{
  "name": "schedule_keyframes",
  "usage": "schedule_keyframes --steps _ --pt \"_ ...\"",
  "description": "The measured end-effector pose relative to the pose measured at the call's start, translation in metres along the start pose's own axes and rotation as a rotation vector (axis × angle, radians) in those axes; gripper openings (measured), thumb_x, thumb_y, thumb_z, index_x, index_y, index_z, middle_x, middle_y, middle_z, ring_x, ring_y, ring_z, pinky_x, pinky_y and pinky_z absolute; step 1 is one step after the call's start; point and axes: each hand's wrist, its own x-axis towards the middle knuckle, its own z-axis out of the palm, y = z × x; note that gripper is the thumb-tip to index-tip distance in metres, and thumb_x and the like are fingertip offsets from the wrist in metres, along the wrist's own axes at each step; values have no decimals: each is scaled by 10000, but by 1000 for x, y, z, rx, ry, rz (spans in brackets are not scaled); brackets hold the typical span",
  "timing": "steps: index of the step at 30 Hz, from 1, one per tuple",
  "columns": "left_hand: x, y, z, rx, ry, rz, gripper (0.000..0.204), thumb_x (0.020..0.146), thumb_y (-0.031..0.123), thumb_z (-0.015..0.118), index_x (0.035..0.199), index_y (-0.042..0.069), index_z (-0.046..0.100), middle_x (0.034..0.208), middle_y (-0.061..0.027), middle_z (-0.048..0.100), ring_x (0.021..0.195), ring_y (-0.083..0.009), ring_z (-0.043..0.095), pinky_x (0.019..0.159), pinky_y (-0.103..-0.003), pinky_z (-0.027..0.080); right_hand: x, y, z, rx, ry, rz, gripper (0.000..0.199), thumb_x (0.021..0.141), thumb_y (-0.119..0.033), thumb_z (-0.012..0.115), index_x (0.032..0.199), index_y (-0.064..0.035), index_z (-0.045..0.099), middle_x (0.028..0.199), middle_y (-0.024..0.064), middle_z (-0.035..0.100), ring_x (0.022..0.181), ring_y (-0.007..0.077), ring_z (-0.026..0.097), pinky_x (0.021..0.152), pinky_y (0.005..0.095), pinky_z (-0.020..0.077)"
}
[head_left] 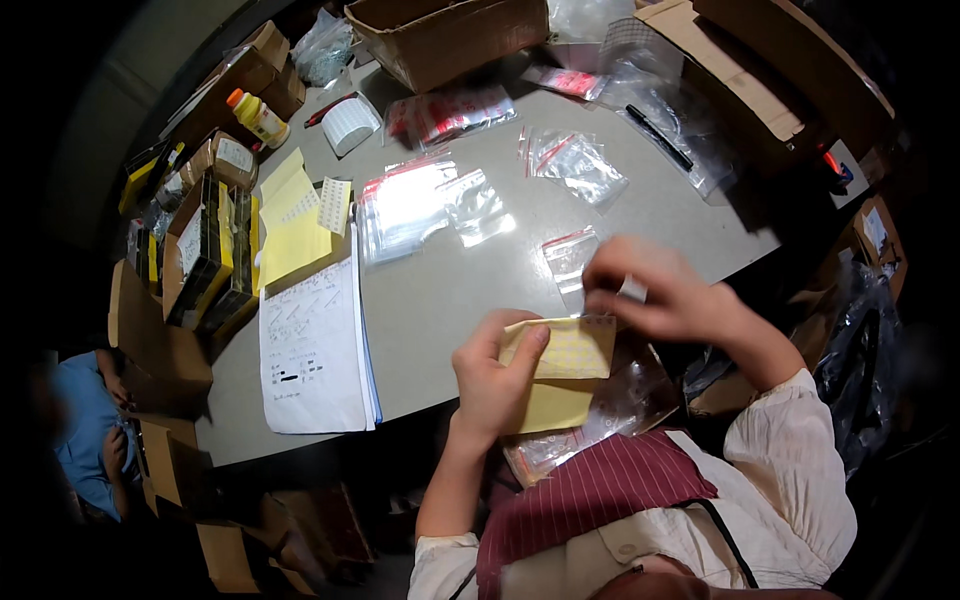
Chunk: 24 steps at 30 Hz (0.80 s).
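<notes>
My left hand point(493, 372) is closed on a yellow sheet of small labels point(570, 347), thumb on top, close to the table's near edge. Over the sheet's upper right corner, my right hand point(655, 288) has its fingers pinched together. A small whitish piece point(633, 289) shows at those fingers; I cannot make out what it is. Just beyond the sheet lies a clear zip bag point(570, 262) with a red strip along its top. Below the sheet, a larger clear plastic bag point(625, 420) sits at the table edge by my lap.
Stacked clear zip bags point(405, 210) and loose ones point(580, 165) lie mid-table. Handwritten papers point(315, 350) and yellow label sheets point(295, 215) are at left, near black-and-yellow boxes point(205, 245). A black marker point(660, 137) lies far right. A cardboard box point(450, 45) stands behind. Another person point(90, 430) is at far left.
</notes>
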Motion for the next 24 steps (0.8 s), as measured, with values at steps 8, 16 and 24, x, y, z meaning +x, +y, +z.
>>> schedule_keyframes --steps 8,16,24 --pt "13 -7 5 380 -168 655 137 802 90 768 921 44 721 1200 -106 731 1188 -324 638 996 -447 478 34 35 -11 77 -478 397 204 905 -180 665 962 16 661 820 135 674 736 215 619 718 357 511" --pt "13 -16 6 449 -205 617 96 839 111 735 904 46 707 1162 -60 747 1214 -271 634 1104 -468 388 38 34 -6 -457 -317 366 291 946 -279 706 1044 -10 653 852 222 702 825 419 686 710 489 516" --pt "13 -14 3 402 -184 573 100 842 131 736 888 57 688 1218 -75 729 1255 -283 611 1122 -488 371 28 40 -37 -817 -444 432 390 981 -429 647 921 -57 744 676 203 662 701 426 673 658 507 529"
